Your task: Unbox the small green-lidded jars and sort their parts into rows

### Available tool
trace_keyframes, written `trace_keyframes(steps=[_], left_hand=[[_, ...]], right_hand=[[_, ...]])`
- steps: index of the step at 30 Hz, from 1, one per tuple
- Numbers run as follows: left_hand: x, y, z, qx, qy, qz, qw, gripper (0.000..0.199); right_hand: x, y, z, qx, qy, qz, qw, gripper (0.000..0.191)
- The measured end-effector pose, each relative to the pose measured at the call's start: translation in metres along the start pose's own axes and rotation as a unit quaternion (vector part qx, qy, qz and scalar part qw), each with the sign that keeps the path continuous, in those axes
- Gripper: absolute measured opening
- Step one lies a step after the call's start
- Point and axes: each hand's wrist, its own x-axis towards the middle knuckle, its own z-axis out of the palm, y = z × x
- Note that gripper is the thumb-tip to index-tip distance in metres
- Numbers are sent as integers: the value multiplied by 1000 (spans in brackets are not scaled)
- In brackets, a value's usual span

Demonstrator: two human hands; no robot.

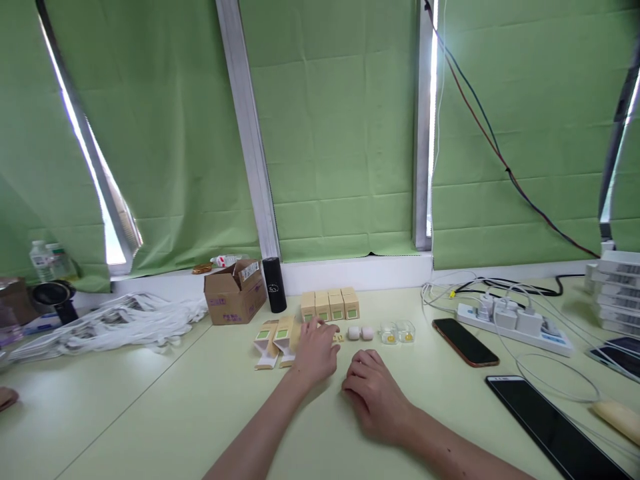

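Two opened cartons (267, 339) of tan card with white inner flaps are seen just below the centre of the frame, laid side by side on the pale, smooth tabletop (165, 413). Their right side is partly covered by the left hand (315, 350), whose fingers are spread and bent; whether anything is grasped by it cannot be told. The right hand (375, 393) is loosely curled on the tabletop, its contents hidden.

Behind them, four closed boxes (323, 305) with square green labels are lined up. To their lower right, small gold-coloured pieces (338, 337), two rounded, whitish-pink blocks (353, 333) and two clear containers (389, 333) with yellow centres are set out.

Farther out, one brown corrugated box (235, 297) and one matte black cylinder (274, 285) are placed left of centre, and white straps (115, 327) are heaped at left. At right, two dark-screened phones (465, 341) are laid flat near one white power strip (515, 327). Green fabric blinds (335, 133) are hung across the top.
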Motion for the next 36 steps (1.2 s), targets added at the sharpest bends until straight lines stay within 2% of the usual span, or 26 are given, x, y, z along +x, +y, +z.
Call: trace_keyframes(steps=[3, 6, 11, 13, 16, 19, 23, 30, 32, 36], left_hand=[[-18, 10, -2, -28, -30, 33, 999, 26], [-36, 15, 4, -51, -18, 48, 997, 28], [-49, 16, 20, -92, -65, 103, 988, 31], [-49, 13, 23, -103, -68, 99, 987, 32], [-50, 10, 25, -118, -66, 90, 987, 34], [-50, 8, 27, -124, -62, 89, 986, 35], [-50, 7, 27, -125, -60, 87, 987, 35], [-49, 7, 26, -121, -65, 80, 987, 36], [-48, 7, 27, -121, -66, 78, 987, 36], [-47, 6, 30, -118, -59, 80, 988, 35]], right_hand=[[1, 1, -1, -8, 31, 1, 999, 16], [2, 8, -3, -16, 70, 12, 997, 21], [13, 35, -15, -50, 94, 81, 991, 22], [22, 49, -23, -91, 75, 123, 985, 23], [42, 72, -34, -187, -18, 188, 964, 27], [64, 98, -39, -217, -47, 213, 951, 30], [88, 125, -32, -246, -94, 224, 938, 36], [113, 133, -8, -274, -139, 249, 919, 59], [116, 133, -2, -276, -148, 256, 914, 54], [118, 133, 4, -273, -147, 257, 915, 32]])
